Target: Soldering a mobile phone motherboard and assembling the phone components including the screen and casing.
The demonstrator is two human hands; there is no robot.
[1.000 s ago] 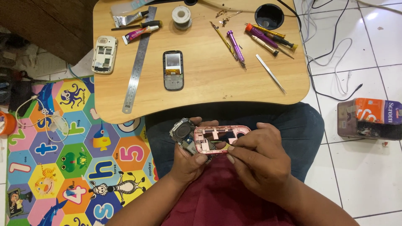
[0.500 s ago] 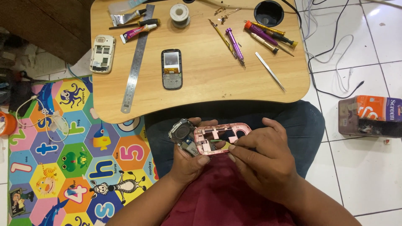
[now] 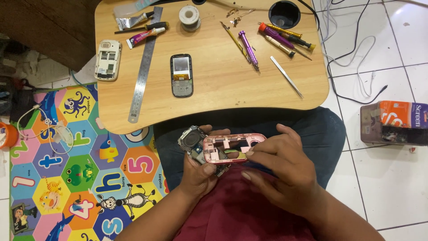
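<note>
Over my lap I hold a pink phone frame (image 3: 232, 145) and a grey circuit board with a round speaker (image 3: 191, 139) behind it. My left hand (image 3: 200, 172) grips both from below, thumb on the frame's left end. My right hand (image 3: 278, 163) pinches the frame's right part, fingertips inside its opening. On the low wooden table (image 3: 214, 89) lie a black phone front with a small screen (image 3: 181, 75) and a white phone back shell (image 3: 107, 60).
The table also carries a steel ruler (image 3: 144, 67), a glue tube (image 3: 145, 38), a solder spool (image 3: 190, 17), several screwdrivers (image 3: 285, 38), tweezers (image 3: 286, 76) and a black cup hole (image 3: 284, 14). A colourful letter mat (image 3: 67, 178) lies left, cables and an orange box (image 3: 403, 117) right.
The view has drifted slightly. My hands stay on the pink frame, with the right fingers shifting a little along it.
</note>
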